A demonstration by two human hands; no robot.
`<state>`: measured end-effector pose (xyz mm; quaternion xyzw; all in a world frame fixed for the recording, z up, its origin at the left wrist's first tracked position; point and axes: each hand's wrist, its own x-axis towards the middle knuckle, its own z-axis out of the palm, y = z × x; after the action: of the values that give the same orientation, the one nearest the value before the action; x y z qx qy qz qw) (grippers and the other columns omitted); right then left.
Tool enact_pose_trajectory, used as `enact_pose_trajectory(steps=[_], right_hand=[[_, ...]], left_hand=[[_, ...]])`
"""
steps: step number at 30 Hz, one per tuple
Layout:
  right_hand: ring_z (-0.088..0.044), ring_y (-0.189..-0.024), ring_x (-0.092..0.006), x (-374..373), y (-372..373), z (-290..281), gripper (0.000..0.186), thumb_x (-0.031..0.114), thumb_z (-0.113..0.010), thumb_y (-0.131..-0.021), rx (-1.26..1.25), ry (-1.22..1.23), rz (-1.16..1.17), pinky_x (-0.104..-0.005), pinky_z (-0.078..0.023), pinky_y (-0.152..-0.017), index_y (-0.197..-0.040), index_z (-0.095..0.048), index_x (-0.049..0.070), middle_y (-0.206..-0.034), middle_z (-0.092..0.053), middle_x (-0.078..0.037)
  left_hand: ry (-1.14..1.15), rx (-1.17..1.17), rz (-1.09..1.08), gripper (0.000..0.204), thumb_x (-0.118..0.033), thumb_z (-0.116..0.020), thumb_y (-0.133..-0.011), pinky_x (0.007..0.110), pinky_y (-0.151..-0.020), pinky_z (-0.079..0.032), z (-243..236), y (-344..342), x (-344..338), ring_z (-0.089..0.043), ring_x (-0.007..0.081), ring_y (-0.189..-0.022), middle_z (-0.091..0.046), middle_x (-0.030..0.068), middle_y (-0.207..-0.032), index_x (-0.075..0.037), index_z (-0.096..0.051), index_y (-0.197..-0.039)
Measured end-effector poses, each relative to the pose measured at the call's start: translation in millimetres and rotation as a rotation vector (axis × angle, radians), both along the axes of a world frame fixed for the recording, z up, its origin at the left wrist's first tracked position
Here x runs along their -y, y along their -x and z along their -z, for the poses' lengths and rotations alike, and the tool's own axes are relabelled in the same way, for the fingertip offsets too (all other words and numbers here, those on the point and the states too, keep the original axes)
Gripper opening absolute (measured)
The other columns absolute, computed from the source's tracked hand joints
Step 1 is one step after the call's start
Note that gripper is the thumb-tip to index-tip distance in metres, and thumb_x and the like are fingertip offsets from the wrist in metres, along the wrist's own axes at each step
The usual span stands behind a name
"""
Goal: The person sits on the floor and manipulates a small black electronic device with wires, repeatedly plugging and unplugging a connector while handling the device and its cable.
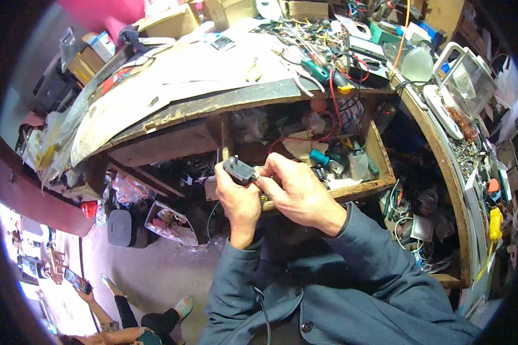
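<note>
A black plug-in power adapter [240, 172] is raised over the open drawer, its metal prongs pointing up. My left hand [237, 202] grips it between thumb and fingers. At the adapter's right end, my right hand [301, 192] is closed in a pinch, fingertips against it; whether a cord is also between those fingers is hidden. Below and beyond both hands lies the wooden drawer [360, 191], holding a teal-handled tool [319, 157], plastic bags and small parts. A red wire [335, 118] hangs from the bench into it.
The workbench [172, 92] carries pliers [296, 70], a green-handled screwdriver [315, 71] and heaps of small parts. Cables [406, 230] fill a compartment at right. On the floor stand a dark bin [121, 227] and an open box [170, 223]. Another person's hand holds a phone [77, 280] at lower left.
</note>
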<state>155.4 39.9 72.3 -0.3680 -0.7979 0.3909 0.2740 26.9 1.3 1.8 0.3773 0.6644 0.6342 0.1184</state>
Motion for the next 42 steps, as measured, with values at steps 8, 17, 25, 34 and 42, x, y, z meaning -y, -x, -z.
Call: enact_pose_trajectory(steps=[8,17,25,34,42], right_hand=[[-0.072,-0.073,-0.0332,-1,9,12,0.017,0.016,-0.065,-0.095,-0.282,0.029,0.024,-0.0416,-0.054,-0.065,-0.097,-0.063,-0.001,-0.08,-0.07,-0.022],[-0.062,-0.074,-0.0115,-15,1,37,0.018,0.014,-0.066,-0.099,-0.401,0.133,0.053,-0.0288,-0.051,-0.066,-0.105,-0.063,-0.003,-0.081,-0.068,-0.008],[-0.068,-0.078,-0.0162,-16,-11,36,0.021,0.011,-0.064,-0.098,-0.28,0.053,0.067,-0.0329,-0.053,-0.07,-0.116,-0.064,0.002,-0.086,-0.071,-0.014],[-0.072,-0.083,-0.0214,-14,-11,39,0.013,0.009,-0.07,-0.094,-0.31,-0.015,-0.044,-0.0336,-0.055,-0.075,-0.106,-0.071,0.003,-0.091,-0.074,-0.014],[-0.062,-0.073,-0.01,-11,-6,33,0.018,0.009,-0.075,-0.092,-0.295,-0.052,-0.04,-0.0266,-0.049,-0.064,-0.108,-0.071,0.003,-0.084,-0.07,-0.005]], left_hand=[[0.062,-0.007,0.131,0.022,-0.014,-0.071,-0.09,0.034,-0.071,-0.052,1,6,-1,-0.061,0.0165,-0.078,-0.068,0.0075,-0.088,0.0,-0.059,-0.101],[-0.015,0.133,0.182,0.042,-0.019,-0.082,-0.085,0.035,-0.07,-0.053,-3,6,0,-0.061,0.0158,-0.076,-0.067,0.0058,-0.086,-0.001,-0.054,-0.11],[0.015,0.117,0.206,0.046,-0.011,-0.081,-0.081,0.032,-0.073,-0.052,1,8,0,-0.057,0.0128,-0.081,-0.057,0.0021,-0.089,-0.007,-0.049,-0.114],[0.028,0.054,0.244,0.048,-0.001,-0.082,-0.079,0.032,-0.075,-0.052,-2,10,3,-0.059,0.0144,-0.082,-0.059,0.002,-0.09,-0.008,-0.052,-0.117],[-0.034,0.201,0.314,0.048,0.001,-0.083,-0.079,0.03,-0.076,-0.054,5,9,-2,-0.063,0.0118,-0.083,-0.062,0.0017,-0.093,-0.009,-0.054,-0.117]])
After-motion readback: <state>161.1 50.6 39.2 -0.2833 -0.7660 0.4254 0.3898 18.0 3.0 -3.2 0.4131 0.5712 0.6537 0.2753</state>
